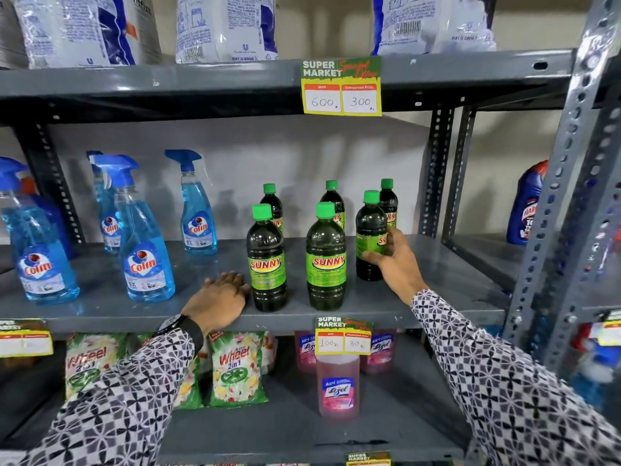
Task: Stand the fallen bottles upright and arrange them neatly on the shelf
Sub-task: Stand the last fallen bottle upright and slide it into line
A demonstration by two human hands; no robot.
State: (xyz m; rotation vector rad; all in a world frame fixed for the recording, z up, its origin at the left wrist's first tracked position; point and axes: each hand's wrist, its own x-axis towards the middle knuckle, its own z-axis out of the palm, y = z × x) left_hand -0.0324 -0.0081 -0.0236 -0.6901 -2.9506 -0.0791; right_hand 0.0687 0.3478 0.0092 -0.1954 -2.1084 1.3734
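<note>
**Six green-capped bottles standing on the middle shelf**

The right hand [391,260] is gripping the front-right Sunny bottle [370,235], fingers wrapped around its label while the bottle is standing upright on the grey metal shelf [437,280]. The left hand [220,297] is lying palm-down and open on the shelf, fingertips just beside the front-left Sunny bottle [266,260]; whether they are touching it cannot be told. The front-middle Sunny bottle [325,258] is standing between these two. Three more green-capped bottles [332,200] are standing upright in a row behind. Blue Colin spray bottles [144,247] are occupying the shelf's left part. A yellow price tag [342,85] is hanging from the shelf above.
</note>
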